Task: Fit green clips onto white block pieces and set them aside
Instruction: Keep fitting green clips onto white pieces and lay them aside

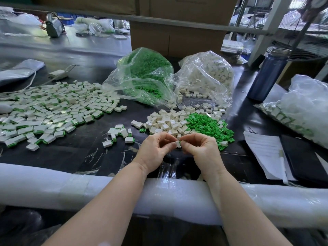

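Observation:
My left hand (156, 150) and my right hand (200, 148) meet just above the dark table, near its front edge. Between their fingertips they pinch one white block (177, 144) with a green clip (180, 143) on its right side. Just behind the hands lies a heap of loose white blocks (170, 121), and to its right a heap of loose green clips (207, 125). A wide spread of finished blocks with green clips (53, 109) covers the left of the table, and a few more finished pieces (120, 133) lie closer to my left hand.
A clear bag of green clips (145, 75) and a clear bag of white blocks (205, 75) stand at the back. A blue bottle (268, 75), papers (266, 153) and another bag (305, 110) are on the right. A white foam roll (71, 185) pads the table's front edge.

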`<act>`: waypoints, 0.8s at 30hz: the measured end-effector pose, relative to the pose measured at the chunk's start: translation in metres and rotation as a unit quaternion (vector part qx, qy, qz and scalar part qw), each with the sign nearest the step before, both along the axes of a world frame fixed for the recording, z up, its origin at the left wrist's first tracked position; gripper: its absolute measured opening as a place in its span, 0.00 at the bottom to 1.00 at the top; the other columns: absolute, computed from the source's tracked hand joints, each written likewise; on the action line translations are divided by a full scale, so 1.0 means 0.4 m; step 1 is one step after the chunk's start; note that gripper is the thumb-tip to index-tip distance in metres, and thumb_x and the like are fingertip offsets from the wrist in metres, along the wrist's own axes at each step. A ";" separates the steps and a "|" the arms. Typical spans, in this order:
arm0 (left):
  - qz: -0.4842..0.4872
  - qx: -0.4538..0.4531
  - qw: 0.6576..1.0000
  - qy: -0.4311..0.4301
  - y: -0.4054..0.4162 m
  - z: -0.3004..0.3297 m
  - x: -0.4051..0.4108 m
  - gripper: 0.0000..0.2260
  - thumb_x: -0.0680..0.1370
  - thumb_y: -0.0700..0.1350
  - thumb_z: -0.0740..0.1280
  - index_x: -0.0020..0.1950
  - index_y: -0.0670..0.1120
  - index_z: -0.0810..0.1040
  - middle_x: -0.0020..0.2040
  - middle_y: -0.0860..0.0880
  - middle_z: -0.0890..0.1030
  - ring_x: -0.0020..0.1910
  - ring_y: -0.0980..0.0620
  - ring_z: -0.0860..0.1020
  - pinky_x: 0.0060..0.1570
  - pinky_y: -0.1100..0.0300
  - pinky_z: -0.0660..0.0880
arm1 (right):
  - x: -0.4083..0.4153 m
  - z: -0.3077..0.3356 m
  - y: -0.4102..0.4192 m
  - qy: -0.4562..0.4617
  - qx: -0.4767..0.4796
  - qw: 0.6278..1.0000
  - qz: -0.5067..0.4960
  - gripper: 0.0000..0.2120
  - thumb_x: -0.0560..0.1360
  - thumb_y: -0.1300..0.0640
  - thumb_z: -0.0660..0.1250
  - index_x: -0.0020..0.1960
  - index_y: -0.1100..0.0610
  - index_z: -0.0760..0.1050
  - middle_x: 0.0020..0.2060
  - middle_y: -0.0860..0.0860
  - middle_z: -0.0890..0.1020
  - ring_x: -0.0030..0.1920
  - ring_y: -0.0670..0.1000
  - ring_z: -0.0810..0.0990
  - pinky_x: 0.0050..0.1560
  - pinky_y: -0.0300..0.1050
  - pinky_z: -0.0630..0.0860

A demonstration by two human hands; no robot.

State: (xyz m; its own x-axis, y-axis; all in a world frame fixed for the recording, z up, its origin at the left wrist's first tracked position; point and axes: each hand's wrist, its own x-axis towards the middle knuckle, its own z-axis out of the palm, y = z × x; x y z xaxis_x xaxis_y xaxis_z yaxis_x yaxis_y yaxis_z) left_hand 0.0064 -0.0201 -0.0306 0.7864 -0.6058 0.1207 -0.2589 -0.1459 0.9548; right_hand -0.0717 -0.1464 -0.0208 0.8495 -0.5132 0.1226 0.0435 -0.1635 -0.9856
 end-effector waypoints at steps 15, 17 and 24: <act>-0.010 -0.014 1.000 -0.004 -0.001 0.000 0.002 0.11 0.74 0.36 0.69 0.40 0.53 0.81 0.42 0.53 0.82 0.44 0.58 0.80 0.50 0.71 0.73 | 0.001 -0.004 0.004 0.024 -0.001 1.000 0.016 0.10 0.69 0.71 0.70 0.37 0.59 0.76 0.31 0.53 0.79 0.30 0.45 0.76 0.33 0.36 0.76; -0.016 -0.011 1.000 -0.006 -0.001 0.001 0.001 0.11 0.73 0.35 0.69 0.40 0.52 0.81 0.41 0.55 0.82 0.42 0.62 0.79 0.48 0.72 0.73 | 0.001 -0.005 0.003 0.028 0.000 0.999 0.019 0.10 0.69 0.72 0.70 0.36 0.59 0.76 0.29 0.52 0.78 0.28 0.43 0.76 0.31 0.35 0.75; -0.033 -0.006 0.999 -0.003 0.001 0.007 -0.003 0.10 0.73 0.33 0.68 0.41 0.49 0.81 0.36 0.58 0.80 0.35 0.68 0.77 0.42 0.75 0.71 | 0.002 -0.004 0.003 0.042 0.009 0.999 0.027 0.12 0.68 0.74 0.70 0.34 0.59 0.76 0.27 0.51 0.77 0.24 0.42 0.74 0.28 0.35 0.73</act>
